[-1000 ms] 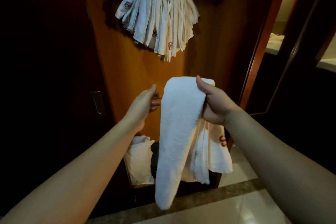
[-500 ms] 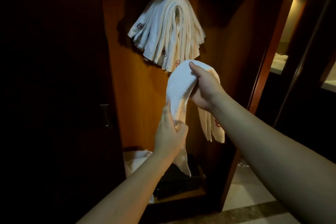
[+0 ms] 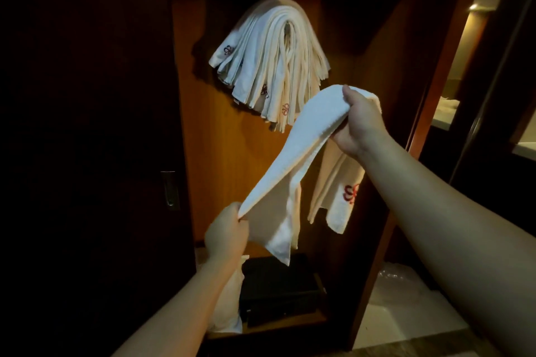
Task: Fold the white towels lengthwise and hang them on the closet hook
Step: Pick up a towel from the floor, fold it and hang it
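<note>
Both-handed, right hand point(image 3: 358, 122) and left hand point(image 3: 227, 233) gripping white towel point(image 3: 301, 142)

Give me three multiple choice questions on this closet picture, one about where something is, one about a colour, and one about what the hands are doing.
1. Where does the bundle of folded towels hang?
A. On the closet's back panel, above the hands
B. On the floor tiles
C. Over the person's left arm

2. What colour are the emblems stitched on the towels?
A. Blue
B. Red
C. Green

3. How is the towel in hand held?
A. Right hand alone
B. Lying loose on the safe
C. Stretched between both hands

Answers:
1. A, the bundle fans down from a point high on the wooden back panel.
2. B, the stitched emblem near the right arm is red, like those on the bundle.
3. C, the right hand grips the upper end and the left hand pinches the lower edge.
</note>
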{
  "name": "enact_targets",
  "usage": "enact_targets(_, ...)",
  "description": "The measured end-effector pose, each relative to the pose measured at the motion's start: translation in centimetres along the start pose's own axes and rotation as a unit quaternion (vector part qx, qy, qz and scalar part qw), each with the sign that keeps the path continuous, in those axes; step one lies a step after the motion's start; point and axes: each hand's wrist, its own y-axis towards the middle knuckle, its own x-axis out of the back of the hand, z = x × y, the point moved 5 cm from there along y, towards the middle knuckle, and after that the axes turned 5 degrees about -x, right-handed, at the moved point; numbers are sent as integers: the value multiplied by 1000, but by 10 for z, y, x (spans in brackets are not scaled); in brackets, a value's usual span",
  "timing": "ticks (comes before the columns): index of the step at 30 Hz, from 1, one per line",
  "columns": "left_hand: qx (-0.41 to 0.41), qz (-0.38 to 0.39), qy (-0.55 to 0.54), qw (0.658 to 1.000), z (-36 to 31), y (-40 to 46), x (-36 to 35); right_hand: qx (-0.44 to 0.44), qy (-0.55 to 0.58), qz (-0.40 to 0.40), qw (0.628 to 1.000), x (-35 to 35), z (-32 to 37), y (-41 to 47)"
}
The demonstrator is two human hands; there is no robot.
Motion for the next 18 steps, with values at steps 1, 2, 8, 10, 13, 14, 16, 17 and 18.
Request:
enact_targets(1, 13, -8, -3, 1000, 10, 2, 6, 1, -1, -14, 1000, 7, 1, 2)
enact_targets(2, 27, -16, -18, 999, 19, 5, 12, -1, -1, -28, 1000, 14, 1, 4)
enact_targets(8, 49, -61, -227, 971, 43, 20, 67, -24, 17, -111, 993, 52, -7, 18)
enact_targets(10, 51, -50, -267, 961, 40, 24, 81, -33, 22, -120, 992, 58, -8, 20)
enact_targets(13, 13, -98, -375, 922, 20, 41, 119, -40, 50, -112, 992, 61, -5, 25)
enact_targets(14, -17, -115, -418, 901, 11, 46, 135, -40, 64, -102, 992, 60, -4, 26)
enact_targets(16, -59, -81, -501, 860, 5, 53, 148, -43, 100, -83, 991, 55, -3, 30)
enact_targets(17, -39, -30, -523, 851, 6, 52, 140, -45, 113, -76, 990, 53, -4, 32)
enact_targets(18, -9, 35, -504, 863, 9, 46, 128, -48, 120, -68, 989, 51, -6, 34)
